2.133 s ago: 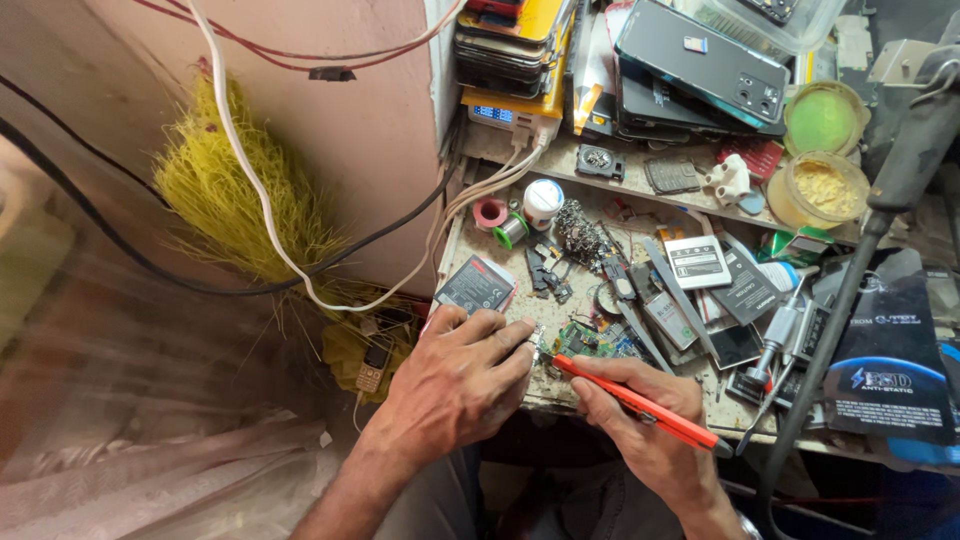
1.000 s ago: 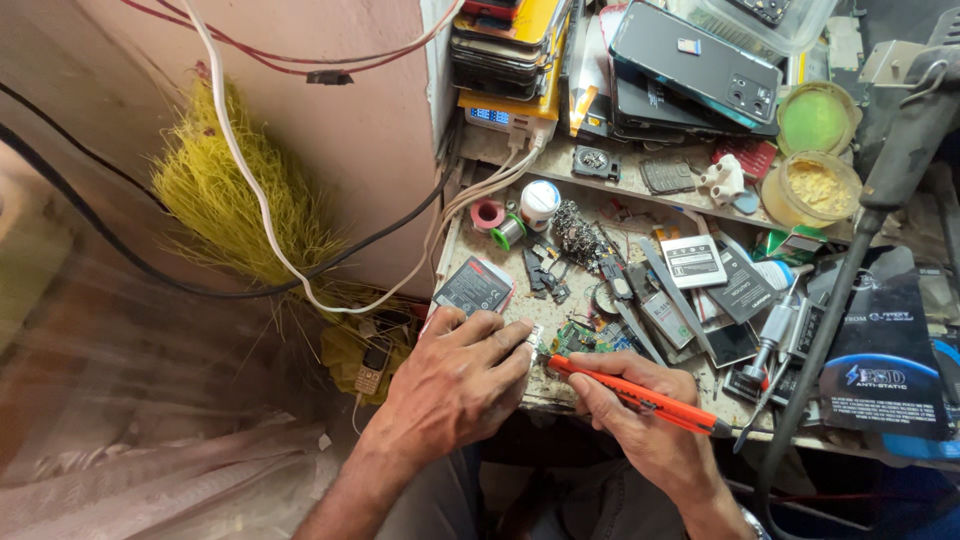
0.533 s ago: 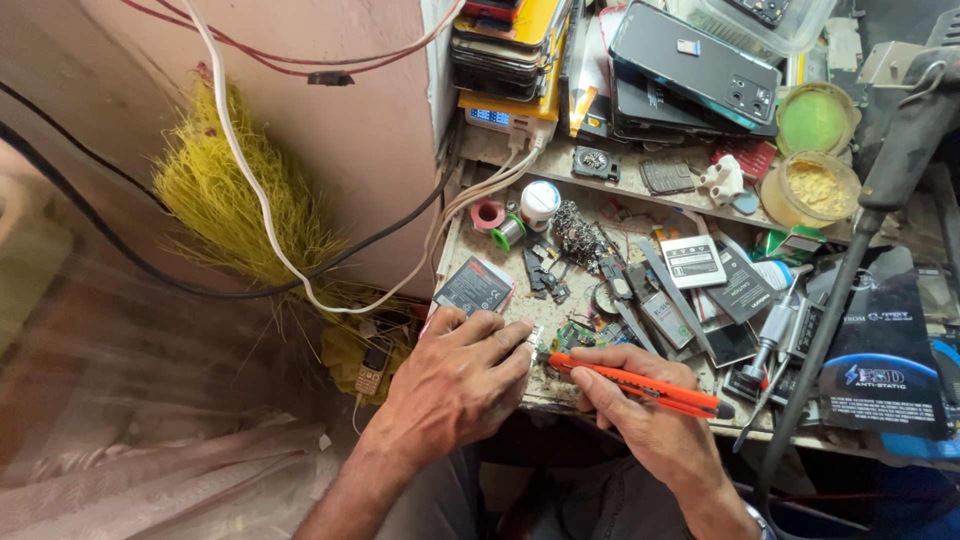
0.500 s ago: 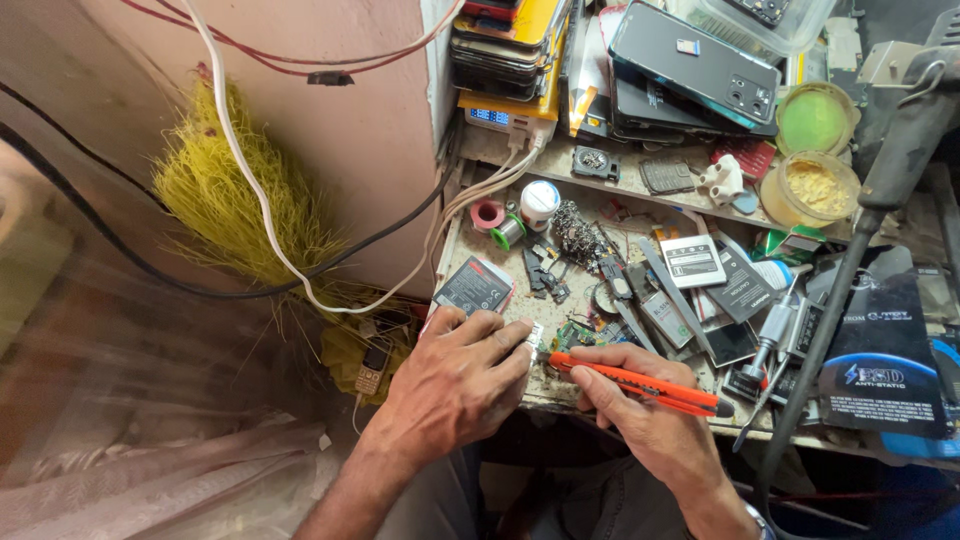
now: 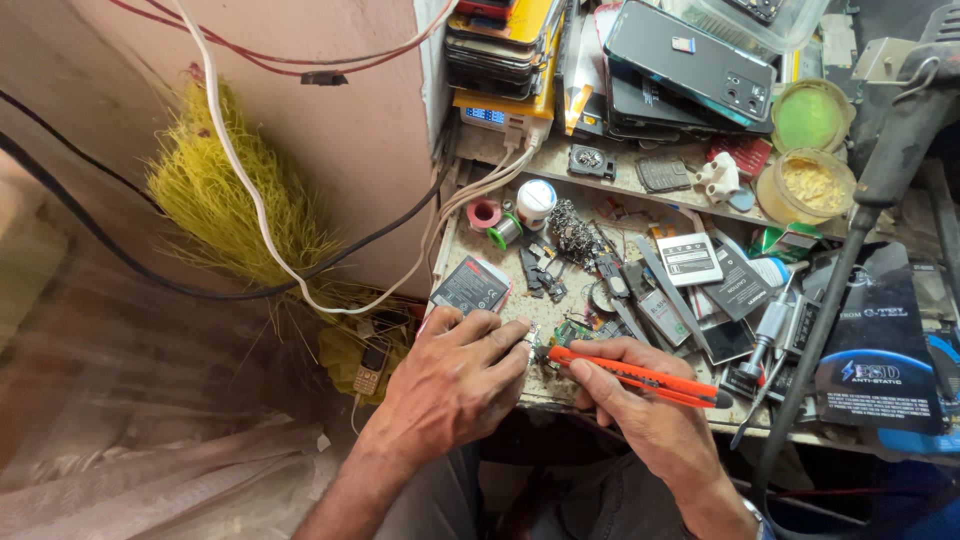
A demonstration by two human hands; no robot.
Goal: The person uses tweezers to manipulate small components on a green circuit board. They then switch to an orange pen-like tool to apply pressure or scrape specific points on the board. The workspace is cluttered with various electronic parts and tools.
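My right hand [image 5: 640, 410] grips an orange utility knife [image 5: 640, 375] like a pen, its tip pointing left at a small green circuit board [image 5: 572, 332] on the workbench. My left hand [image 5: 455, 385] rests at the bench's front edge, its fingertips pinching the small board's left side near the knife tip. A phone battery [image 5: 470, 287] lies just beyond my left fingers. Most of the board is hidden by my fingers.
The bench [image 5: 560, 390] is crowded with phone batteries [image 5: 690, 258], solder spools [image 5: 505, 230], a wire tangle [image 5: 572, 232], stacked phones [image 5: 690, 60], two round tubs [image 5: 805, 185] and an anti-static mat [image 5: 880, 350]. A black stand arm [image 5: 850, 270] rises at right. Cables and a yellow broom [image 5: 225, 200] hang at left.
Both hands stay at the small board. The knife has tilted slightly flatter and its tip shifted a little; otherwise nothing moved.
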